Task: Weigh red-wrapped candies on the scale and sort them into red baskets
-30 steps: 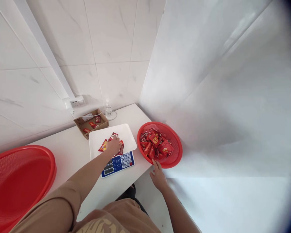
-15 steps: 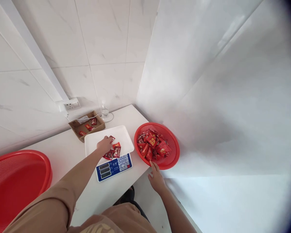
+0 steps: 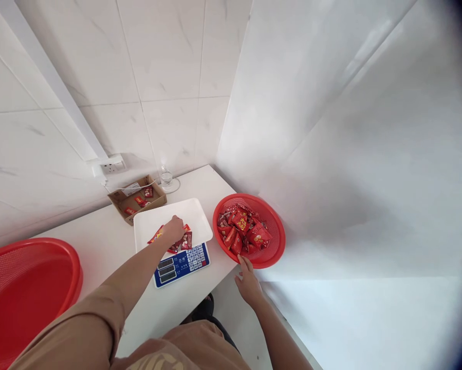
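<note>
Several red packets on the white tray, and the left hand is right over them, fingers bunched; whether they pinch one can't be told. A dark-red packet lies just right of the grip, long axis near-to-far. The right hand touches the red basket, its hold unclear.

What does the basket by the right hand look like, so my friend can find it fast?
Start at the white table against the tiled wall. By its right edge, past the scale, is a red mesh basket, with the right hand at its near rim. Unlike the other basket on the left, it's heaped with small red packets.
</note>
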The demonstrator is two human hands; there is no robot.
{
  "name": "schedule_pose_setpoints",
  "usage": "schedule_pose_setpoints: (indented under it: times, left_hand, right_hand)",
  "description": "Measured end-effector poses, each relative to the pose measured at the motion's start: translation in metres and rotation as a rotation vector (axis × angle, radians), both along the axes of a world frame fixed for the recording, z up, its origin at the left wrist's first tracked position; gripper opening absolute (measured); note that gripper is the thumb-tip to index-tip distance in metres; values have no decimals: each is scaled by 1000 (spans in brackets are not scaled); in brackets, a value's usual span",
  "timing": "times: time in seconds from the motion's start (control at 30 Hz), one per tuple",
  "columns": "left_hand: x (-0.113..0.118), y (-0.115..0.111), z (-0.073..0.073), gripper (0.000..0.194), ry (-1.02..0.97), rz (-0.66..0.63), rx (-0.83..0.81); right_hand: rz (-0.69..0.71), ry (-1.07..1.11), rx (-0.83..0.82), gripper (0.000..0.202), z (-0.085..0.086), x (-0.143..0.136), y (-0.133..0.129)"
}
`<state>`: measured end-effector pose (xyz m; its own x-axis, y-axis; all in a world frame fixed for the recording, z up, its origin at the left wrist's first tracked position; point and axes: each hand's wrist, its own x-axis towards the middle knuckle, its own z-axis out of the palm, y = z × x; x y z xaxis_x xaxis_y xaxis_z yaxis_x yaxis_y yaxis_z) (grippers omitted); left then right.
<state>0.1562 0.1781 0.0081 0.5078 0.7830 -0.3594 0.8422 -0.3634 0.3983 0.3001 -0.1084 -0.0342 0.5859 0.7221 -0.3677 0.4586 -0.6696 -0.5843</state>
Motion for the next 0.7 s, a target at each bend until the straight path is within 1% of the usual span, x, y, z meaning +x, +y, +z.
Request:
schedule_pose_setpoints:
  times: [0.07, 0.17, 0.27, 0.33, 0.4, 0.43, 0.57, 0.63, 0.7]
  left_hand:
    - [-4, 4, 1, 12, -65, 82, -29]
    - [-14, 9, 6, 7, -193, 243, -88]
    - [-29, 12, 15, 11, -379, 413, -172]
    - [-41, 11, 21, 20, -534, 523, -263]
    - [-55, 7, 27, 28, -696, 628, -401]
    - [-64, 4, 30, 29, -775, 676, -485]
    - [-101, -13, 37, 14, -1040, 830, -833]
    - [-118, -23, 39, 18, -1137, 881, -977]
    - [-132, -33, 41, 16, -1217, 916, -1088]
  right_hand:
    - [5, -9, 4, 68, 0, 0, 0]
    - [2, -16, 9, 67, -2, 1, -1]
    - [-4, -11, 13, 67, -3, 2, -2]
    - [-5, -12, 11, 67, -4, 2, -2]
    - [-7, -15, 15, 67, -4, 1, -2]
    - [-8, -17, 24, 66, -5, 1, -2]
    - [-18, -17, 60, 66, -9, 2, -3]
    - [-23, -12, 62, 66, -10, 2, -4]
    - [-23, -14, 67, 66, -11, 2, -4]
